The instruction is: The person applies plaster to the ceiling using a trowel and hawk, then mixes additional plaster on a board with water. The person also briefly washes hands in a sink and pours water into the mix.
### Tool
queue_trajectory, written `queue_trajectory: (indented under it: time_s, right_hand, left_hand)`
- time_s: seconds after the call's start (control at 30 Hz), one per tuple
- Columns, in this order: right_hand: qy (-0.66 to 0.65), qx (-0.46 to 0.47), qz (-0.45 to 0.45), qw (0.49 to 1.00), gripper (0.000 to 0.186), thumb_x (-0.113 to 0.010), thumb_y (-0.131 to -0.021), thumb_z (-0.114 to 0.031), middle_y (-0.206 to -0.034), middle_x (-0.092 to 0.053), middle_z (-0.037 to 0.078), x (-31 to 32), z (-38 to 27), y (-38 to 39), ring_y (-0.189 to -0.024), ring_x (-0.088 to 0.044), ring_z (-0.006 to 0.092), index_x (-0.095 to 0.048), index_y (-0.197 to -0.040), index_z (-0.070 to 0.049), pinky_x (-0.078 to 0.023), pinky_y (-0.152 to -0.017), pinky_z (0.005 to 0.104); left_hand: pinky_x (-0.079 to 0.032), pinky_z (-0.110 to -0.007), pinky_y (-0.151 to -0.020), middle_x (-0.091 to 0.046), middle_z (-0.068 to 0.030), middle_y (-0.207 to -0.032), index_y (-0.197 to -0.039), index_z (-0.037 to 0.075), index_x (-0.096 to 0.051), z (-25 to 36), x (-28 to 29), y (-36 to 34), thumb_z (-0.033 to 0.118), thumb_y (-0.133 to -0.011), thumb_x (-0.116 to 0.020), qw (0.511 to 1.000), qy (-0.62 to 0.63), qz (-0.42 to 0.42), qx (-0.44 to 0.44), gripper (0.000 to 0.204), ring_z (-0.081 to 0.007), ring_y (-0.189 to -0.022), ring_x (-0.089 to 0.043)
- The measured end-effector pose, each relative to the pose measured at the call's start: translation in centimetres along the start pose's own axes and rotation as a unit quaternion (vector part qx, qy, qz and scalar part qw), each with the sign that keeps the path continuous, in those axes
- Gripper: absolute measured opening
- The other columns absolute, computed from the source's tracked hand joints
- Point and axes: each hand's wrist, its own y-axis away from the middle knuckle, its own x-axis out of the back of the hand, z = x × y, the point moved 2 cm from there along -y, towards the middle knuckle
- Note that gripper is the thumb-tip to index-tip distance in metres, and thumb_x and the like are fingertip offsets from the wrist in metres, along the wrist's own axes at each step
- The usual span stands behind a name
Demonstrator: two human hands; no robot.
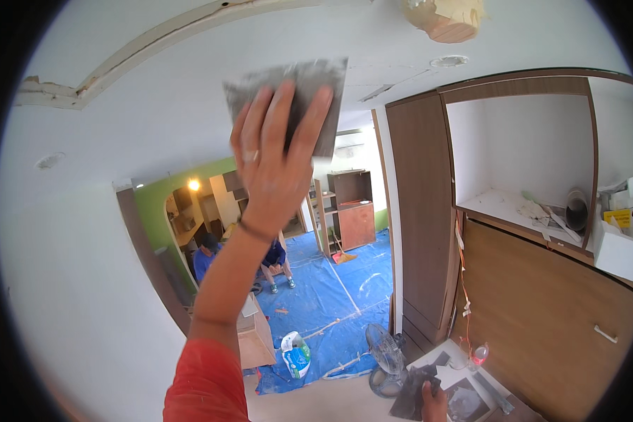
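Observation:
My left hand [278, 151] is raised high toward the white ceiling, its arm in a red sleeve. Its fingers lie spread along a flat, square grey scraper plate [306, 76], smeared with whitish marks; the thumb is hidden. Whether the plate's edge touches the ceiling I cannot tell. Low at the right, my right hand [435, 406] grips a dark grey flat plate [406, 399] with its thumb on top. Beside that hand lie another dark sheet with a pale smear [468, 402] and a long grey flat tool [494, 392].
A standing fan [387, 355] and a clear pinkish bottle [480, 354] are near my right hand. Blue sheeting [323, 288] covers the floor, with a white-and-blue bucket [295, 355] on it. Two people [274, 261] sit beyond my arm. Brown cabinets [422, 211] rise at right; a wrapped fixture [443, 17] hangs overhead.

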Motion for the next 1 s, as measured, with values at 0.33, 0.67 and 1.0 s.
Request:
queue_trajectory:
  time_s: [0.33, 0.67, 1.0]
  right_hand:
    - [-0.066, -0.037, 0.104, 0.992, 0.048, -0.057, -0.104, -0.044, -0.108, -0.064, 0.004, 7.3, 10.6, 1.6, -0.092, -0.060, 0.0149, -0.057, -0.137, -0.008, -0.050, -0.075, 0.0302]
    - [-0.030, -0.013, 0.158, 0.987, 0.051, -0.055, -0.106, -0.043, -0.085, -0.058, -0.002, 9.5, 6.0, 3.2, -0.073, -0.050, 0.0098, -0.057, -0.137, -0.003, -0.041, -0.059, 0.0274]
    - [0.054, -0.013, 0.174, 0.983, 0.059, -0.055, -0.104, -0.051, -0.091, -0.064, 0.007, 9.6, 12.3, -0.2, -0.083, -0.056, 0.0173, -0.061, -0.129, 0.002, -0.047, -0.072, 0.0341]
  left_hand:
    - [-0.026, -0.047, -0.118, -0.055, 0.0024, -0.147, -0.145, 0.025, -0.060, 1.2, -13.3, -4.2, 0.005, -0.085, -0.062, 0.982, -0.158, 0.087, -0.053, 0.063, -0.0255, -0.136, -0.045]
    - [-0.020, -0.057, -0.123, -0.053, -0.0054, -0.150, -0.142, 0.018, -0.063, 0.9, -13.1, -6.5, 0.021, -0.095, -0.055, 0.966, -0.225, 0.064, -0.112, 0.048, -0.0293, -0.146, -0.038]
    - [-0.020, -0.056, -0.122, -0.048, -0.0046, -0.154, -0.145, 0.017, -0.060, 0.3, -14.5, -7.5, 0.021, -0.095, -0.054, 0.962, -0.239, 0.073, -0.105, 0.051, -0.0291, -0.148, -0.036]
